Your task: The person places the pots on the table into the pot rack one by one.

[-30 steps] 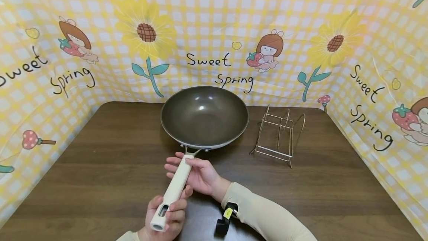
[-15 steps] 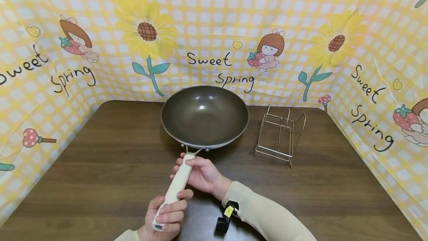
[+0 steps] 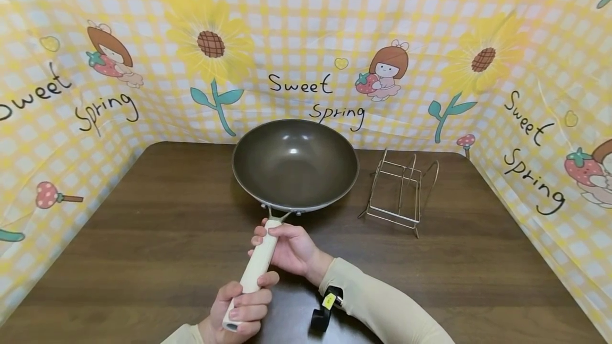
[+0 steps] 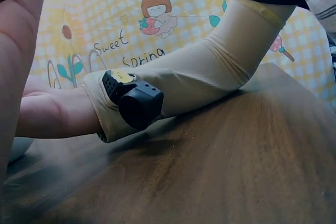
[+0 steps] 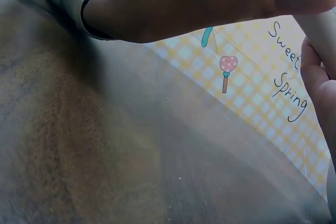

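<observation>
A dark-lined wok (image 3: 295, 166) with a pale cream handle (image 3: 257, 264) is at the middle of the table in the head view, its handle slanting toward me. My left hand (image 3: 248, 309) grips the lower end of this handle, fingers wrapped over it. Higher up, close to the wok's rim, my right hand (image 3: 292, 251) holds the handle from the right side, thumb on top and fingertips showing on the left. In the right wrist view, the left hand (image 5: 210, 3) reaches across the top. The left wrist view has the right forearm (image 4: 173, 85) in front.
To the right of the wok stands a wire rack (image 3: 396, 192) with looped uprights. The brown wooden table (image 3: 478, 280) carries everything, and a yellow checked cloth (image 3: 296, 31) surrounds its back and sides. A small black camera (image 3: 322, 315) hangs at the right wrist.
Right-hand fingers, straight earlier, have curled round the handle. Left-hand fingers have closed further over its end, where the hanging slot no longer shows. The wok appears slightly farther right and higher.
</observation>
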`<state>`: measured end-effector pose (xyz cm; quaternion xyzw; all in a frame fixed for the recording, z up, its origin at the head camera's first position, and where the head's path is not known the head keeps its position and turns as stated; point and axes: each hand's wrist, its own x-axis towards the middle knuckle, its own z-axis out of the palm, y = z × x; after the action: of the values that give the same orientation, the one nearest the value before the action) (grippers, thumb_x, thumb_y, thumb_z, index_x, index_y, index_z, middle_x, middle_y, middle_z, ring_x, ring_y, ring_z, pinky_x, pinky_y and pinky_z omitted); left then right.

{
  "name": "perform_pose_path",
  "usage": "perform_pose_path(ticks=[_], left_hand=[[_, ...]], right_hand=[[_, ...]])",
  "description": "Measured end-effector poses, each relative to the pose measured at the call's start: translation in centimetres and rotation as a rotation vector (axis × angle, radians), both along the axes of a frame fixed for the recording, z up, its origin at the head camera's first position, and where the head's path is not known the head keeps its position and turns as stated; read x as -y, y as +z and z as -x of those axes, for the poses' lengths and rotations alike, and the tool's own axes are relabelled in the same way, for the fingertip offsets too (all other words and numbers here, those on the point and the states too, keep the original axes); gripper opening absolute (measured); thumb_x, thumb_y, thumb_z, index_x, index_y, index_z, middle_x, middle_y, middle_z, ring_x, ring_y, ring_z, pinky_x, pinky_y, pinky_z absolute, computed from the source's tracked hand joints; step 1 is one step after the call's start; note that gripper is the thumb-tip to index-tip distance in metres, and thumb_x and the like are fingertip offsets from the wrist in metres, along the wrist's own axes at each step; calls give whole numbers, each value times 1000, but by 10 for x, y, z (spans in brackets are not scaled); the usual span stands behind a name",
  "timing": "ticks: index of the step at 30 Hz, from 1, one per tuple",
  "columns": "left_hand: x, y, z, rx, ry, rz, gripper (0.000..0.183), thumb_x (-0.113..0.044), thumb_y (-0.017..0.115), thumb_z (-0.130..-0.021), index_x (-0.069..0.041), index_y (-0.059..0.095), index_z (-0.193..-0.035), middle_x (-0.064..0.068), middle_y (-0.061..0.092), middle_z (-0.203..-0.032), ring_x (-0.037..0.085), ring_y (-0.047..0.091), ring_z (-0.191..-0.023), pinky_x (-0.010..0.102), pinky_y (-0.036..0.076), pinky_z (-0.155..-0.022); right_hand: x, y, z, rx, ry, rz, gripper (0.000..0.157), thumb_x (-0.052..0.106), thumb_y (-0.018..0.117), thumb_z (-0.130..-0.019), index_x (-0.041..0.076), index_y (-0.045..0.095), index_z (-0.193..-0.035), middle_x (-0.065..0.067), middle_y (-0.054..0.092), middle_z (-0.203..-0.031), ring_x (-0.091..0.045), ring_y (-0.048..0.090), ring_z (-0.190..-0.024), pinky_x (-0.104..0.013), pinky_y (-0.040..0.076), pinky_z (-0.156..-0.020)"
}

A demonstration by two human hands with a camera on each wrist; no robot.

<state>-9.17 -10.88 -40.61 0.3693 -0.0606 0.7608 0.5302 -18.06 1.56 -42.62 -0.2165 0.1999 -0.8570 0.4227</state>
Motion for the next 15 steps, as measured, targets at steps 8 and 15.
perform_pose_path(ticks=[8,15], left_hand=[[1,-4,-1,-140,146,122,22,-27,48,-95,-20,35,-112,-9,26,-67,2,28,-52,11,40,-66],[-2,-5,-7,-244,262,175,19,-26,43,-96,-23,36,-113,-10,27,-67,1,30,-52,11,30,-53]], right_hand=[[-3,4,2,-33,44,7,19,5,44,-83,15,44,-99,3,41,-83,-12,43,-81,-36,39,-89],[-5,9,2,-102,86,32,22,7,43,-83,15,47,-103,3,41,-83,-12,44,-80,-37,40,-88]])
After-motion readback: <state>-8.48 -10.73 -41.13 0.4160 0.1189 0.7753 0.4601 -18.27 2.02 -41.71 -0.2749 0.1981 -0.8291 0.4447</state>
